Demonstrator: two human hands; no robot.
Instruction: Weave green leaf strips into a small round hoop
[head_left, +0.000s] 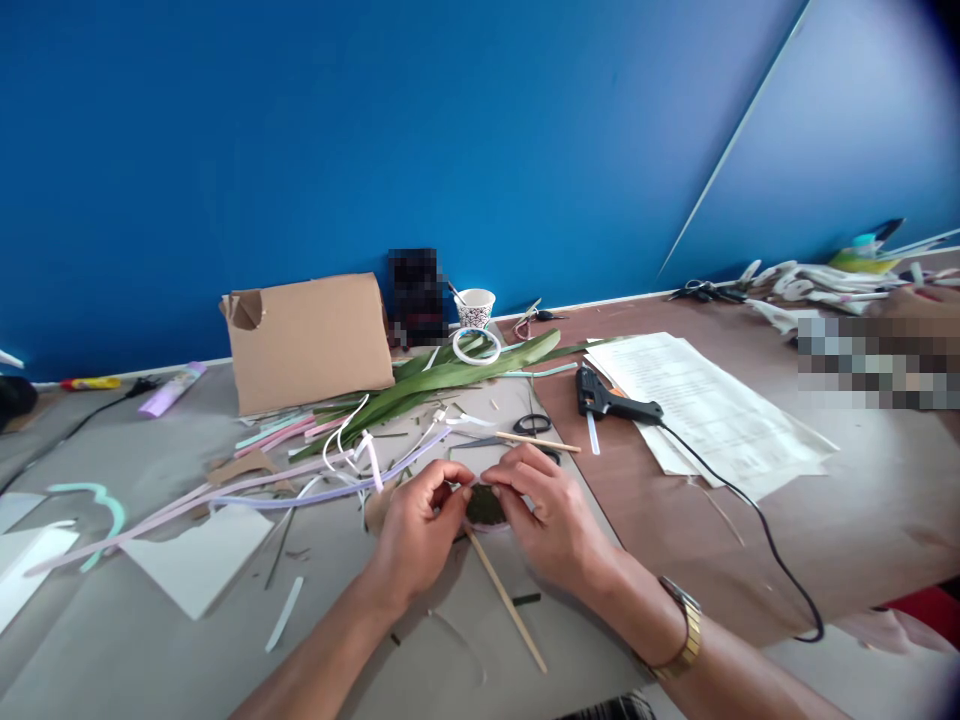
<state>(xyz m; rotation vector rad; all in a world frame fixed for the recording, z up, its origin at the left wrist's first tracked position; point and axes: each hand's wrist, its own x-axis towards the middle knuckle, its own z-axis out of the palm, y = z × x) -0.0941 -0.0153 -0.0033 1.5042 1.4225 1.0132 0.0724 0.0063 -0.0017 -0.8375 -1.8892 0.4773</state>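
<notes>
My left hand point(417, 528) and my right hand point(541, 512) meet low in the middle of the view. Both pinch a small round dark green piece point(485, 506) with a pale rim, held between their fingertips just above the table. A thin wooden stick point(505, 596) runs from under that piece toward me. My right wrist wears a gold watch point(684, 637). Long green leaves point(442, 382) and pale paper strips point(247, 492) lie just beyond my hands.
A black glue gun point(611, 400) with its cord lies to the right beside a stack of printed sheets point(705, 400). Further back are a folded cardboard piece point(307, 340), a paper cup point(475, 306), a white tape ring point(476, 345) and scissors point(534, 423).
</notes>
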